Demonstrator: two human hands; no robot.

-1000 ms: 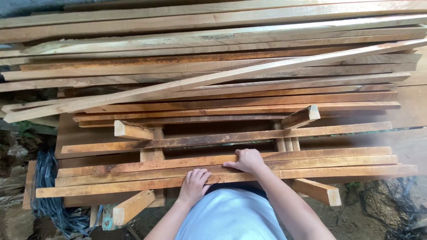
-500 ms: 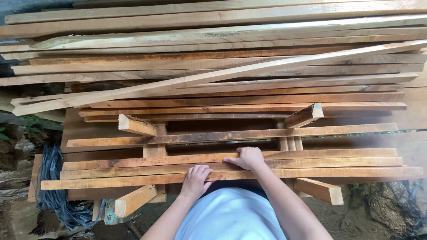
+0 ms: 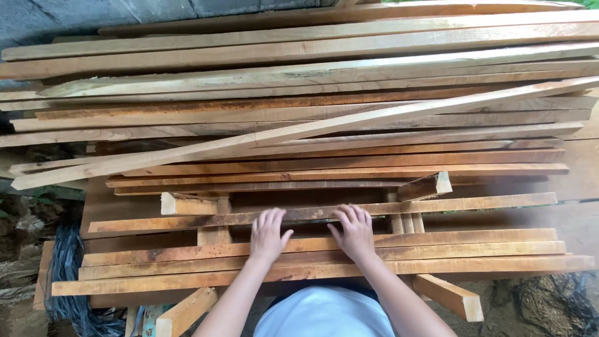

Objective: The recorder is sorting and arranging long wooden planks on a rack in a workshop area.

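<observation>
both hands, left hand (image 3: 267, 235) and right hand (image 3: 354, 232), lie with fingers spread, tips seemingly touching the lone slat (image 3: 324, 211).

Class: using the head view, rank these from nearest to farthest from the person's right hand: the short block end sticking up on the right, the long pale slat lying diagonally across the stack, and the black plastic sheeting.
From the right hand:
1. Short block end, up and to the right, closest.
2. Diagonal pale slat, crossing the stack beyond the hand.
3. Black plastic sheeting, far left edge by the ground, farthest.
</observation>
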